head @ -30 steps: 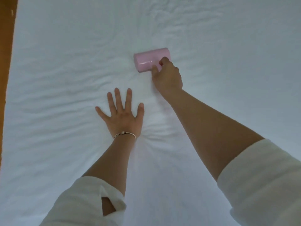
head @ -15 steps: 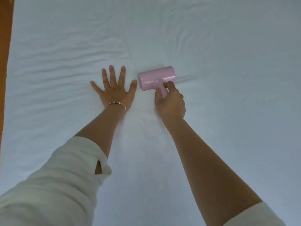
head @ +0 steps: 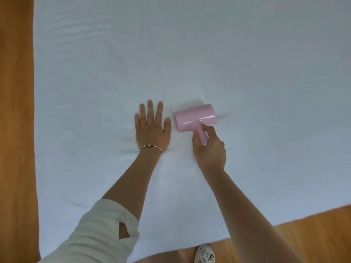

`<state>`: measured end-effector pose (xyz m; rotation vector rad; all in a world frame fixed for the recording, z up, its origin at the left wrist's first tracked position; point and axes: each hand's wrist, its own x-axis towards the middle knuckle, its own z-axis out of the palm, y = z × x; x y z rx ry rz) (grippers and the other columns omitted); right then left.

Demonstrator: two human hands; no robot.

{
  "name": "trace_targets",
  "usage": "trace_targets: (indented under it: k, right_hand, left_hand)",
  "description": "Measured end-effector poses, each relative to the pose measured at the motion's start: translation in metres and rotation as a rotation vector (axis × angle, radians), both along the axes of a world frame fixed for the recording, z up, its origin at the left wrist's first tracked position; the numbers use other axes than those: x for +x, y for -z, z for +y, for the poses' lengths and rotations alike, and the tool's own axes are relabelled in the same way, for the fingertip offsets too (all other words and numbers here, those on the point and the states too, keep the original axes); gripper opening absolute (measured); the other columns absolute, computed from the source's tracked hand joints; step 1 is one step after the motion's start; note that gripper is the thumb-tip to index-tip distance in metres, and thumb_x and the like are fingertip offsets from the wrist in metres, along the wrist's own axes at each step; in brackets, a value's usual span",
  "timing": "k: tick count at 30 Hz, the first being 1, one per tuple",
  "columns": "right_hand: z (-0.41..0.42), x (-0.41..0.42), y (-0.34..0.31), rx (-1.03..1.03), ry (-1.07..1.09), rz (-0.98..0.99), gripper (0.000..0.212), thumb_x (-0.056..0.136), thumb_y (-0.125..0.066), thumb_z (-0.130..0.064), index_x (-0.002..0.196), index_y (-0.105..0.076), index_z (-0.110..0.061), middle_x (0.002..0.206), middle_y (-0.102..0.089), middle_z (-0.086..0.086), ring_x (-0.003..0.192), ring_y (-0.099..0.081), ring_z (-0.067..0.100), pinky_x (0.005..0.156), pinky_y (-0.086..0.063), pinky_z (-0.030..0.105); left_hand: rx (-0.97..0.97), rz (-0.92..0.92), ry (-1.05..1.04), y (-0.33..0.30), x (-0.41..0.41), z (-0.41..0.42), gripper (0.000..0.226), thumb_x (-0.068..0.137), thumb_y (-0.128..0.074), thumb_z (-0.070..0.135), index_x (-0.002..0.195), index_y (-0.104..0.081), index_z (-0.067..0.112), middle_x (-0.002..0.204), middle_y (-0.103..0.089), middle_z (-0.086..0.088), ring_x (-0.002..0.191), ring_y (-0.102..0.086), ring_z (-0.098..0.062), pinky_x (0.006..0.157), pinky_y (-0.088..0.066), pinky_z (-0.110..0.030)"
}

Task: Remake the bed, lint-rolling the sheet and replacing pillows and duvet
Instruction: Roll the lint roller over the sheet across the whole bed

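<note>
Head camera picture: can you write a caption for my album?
Right hand rolls a pink lint roller over the white sheet; left hand presses flat beside it.

— What's on my screen: a white sheet [head: 190,63] spread flat over the bed, filling most of the view, with faint wrinkles near the middle.

— And the roller?

— I see a pink lint roller [head: 194,117] lying on the sheet near the middle, its drum crosswise, its short handle pointing toward the near edge.

— Is it held?

— Yes, the right hand [head: 209,150] grips the handle.
</note>
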<state>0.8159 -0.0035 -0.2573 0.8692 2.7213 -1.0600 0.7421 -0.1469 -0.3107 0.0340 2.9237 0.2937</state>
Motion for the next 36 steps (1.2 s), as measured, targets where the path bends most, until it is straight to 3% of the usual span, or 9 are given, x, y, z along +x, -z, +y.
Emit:
trace_targets:
  k: [9,13,16,20,24,30,36]
  right_hand:
    - [0.028,0.211,-0.003,-0.040,-0.033,-0.041,0.038,0.097,-0.050,-0.041,0.134,-0.049,-0.032,0.087,-0.070,0.007,0.081,-0.067,0.032,0.068,-0.055,0.039]
    - [0.047,0.270,-0.009,-0.061,-0.086,-0.049,0.037,0.098,-0.050,-0.037,0.134,-0.050,-0.030,0.086,-0.070,0.004,0.078,-0.068,0.029,0.063,-0.052,0.033]
    - [0.061,0.291,-0.016,-0.064,-0.116,-0.136,0.035,0.098,-0.048,-0.040,0.131,-0.049,-0.031,0.078,-0.065,0.000,0.074,-0.065,0.025,0.060,-0.049,0.032]
    - [0.069,0.306,-0.036,-0.208,-0.055,-0.185,0.034,0.097,-0.046,-0.049,0.127,-0.052,-0.036,0.084,-0.068,0.000,0.076,-0.066,0.022,0.067,-0.056,0.036]
    - [0.082,0.289,-0.067,-0.229,-0.001,-0.025,0.038,0.095,-0.046,-0.057,0.124,-0.056,-0.033,0.081,-0.070,0.000,0.075,-0.067,0.021,0.066,-0.053,0.033]
    - [0.122,0.195,-0.101,-0.224,0.020,0.095,0.033,0.096,-0.049,-0.052,0.115,-0.057,-0.027,0.068,-0.059,-0.005,0.067,-0.061,0.021,0.055,-0.041,0.027]
    - [0.150,0.052,-0.097,-0.285,0.047,0.073,0.023,0.091,-0.057,-0.049,0.108,-0.061,-0.034,0.068,-0.057,-0.007,0.073,-0.061,0.025,0.068,-0.051,0.036]
  left_hand:
    - [-0.043,-0.034,-0.033,0.002,0.221,0.033,0.058,0.096,-0.004,0.053,0.148,0.017,0.038,0.159,0.019,0.005,0.147,0.017,-0.021,0.117,0.012,-0.043]
    - [-0.083,-0.184,-0.037,-0.009,0.281,0.047,0.056,0.098,-0.004,0.052,0.145,0.026,0.040,0.157,0.028,0.006,0.145,0.025,-0.021,0.117,0.013,-0.044]
    - [-0.038,-0.286,-0.048,-0.027,0.296,0.056,0.060,0.100,-0.017,0.049,0.149,0.015,0.039,0.160,0.020,0.007,0.146,0.020,-0.020,0.119,0.008,-0.042]
    - [0.105,-0.429,-0.108,-0.059,0.297,0.062,0.059,0.100,-0.028,0.042,0.153,-0.004,0.037,0.162,-0.001,0.007,0.149,0.002,-0.019,0.120,-0.007,-0.039]
    - [0.156,-0.414,-0.146,-0.091,0.268,0.071,0.052,0.101,-0.025,0.034,0.153,-0.017,0.031,0.157,-0.024,0.000,0.140,-0.026,-0.025,0.112,-0.026,-0.040]
    - [0.050,-0.340,-0.073,-0.110,0.186,0.091,0.053,0.101,-0.029,0.035,0.152,-0.021,0.027,0.160,-0.013,0.000,0.146,-0.011,-0.022,0.115,-0.019,-0.037]
    - [0.076,-0.286,-0.115,-0.090,0.083,0.114,0.054,0.102,-0.026,0.036,0.154,-0.015,0.027,0.161,-0.012,0.000,0.147,-0.010,-0.021,0.117,-0.017,-0.036]
